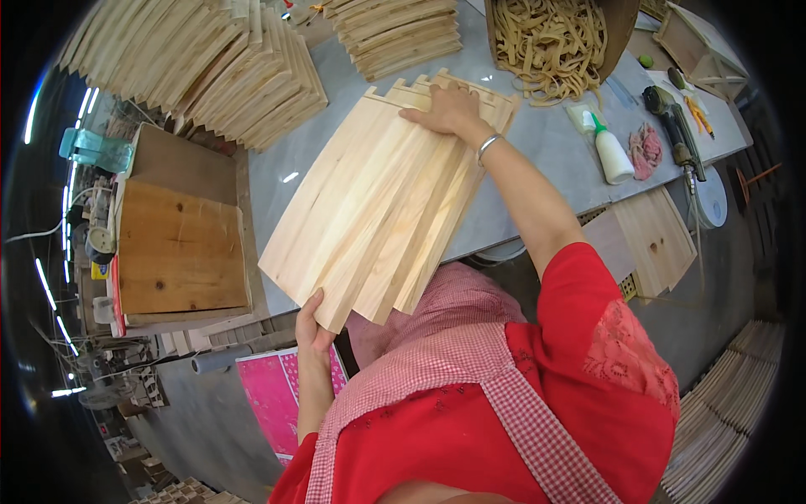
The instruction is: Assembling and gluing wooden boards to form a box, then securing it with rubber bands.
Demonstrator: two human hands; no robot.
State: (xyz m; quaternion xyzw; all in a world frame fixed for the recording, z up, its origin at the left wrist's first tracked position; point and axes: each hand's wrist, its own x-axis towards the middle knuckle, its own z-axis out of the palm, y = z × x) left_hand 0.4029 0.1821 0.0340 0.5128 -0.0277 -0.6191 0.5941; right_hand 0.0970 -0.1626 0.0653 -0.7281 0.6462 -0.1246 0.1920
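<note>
A fanned stack of pale wooden boards [361,193] lies slanted over the near edge of the table, its far ends notched. My left hand [316,326] grips the stack's near end, with the thumb on the top board. At the far end my right hand [449,109], a metal bangle on its wrist, rests over the boards. Its thumb is spread across the top face and its fingers bend over the notched ends. The boards hide the undersides of both hands' grip.
Tall stacks of similar boards [210,76] stand at the far left, with another stack [399,38] behind. A box of rubber bands [550,50] sits at the back. Rightward lie a white glue bottle [613,155], a pink cloth [645,151] and a power tool [672,126].
</note>
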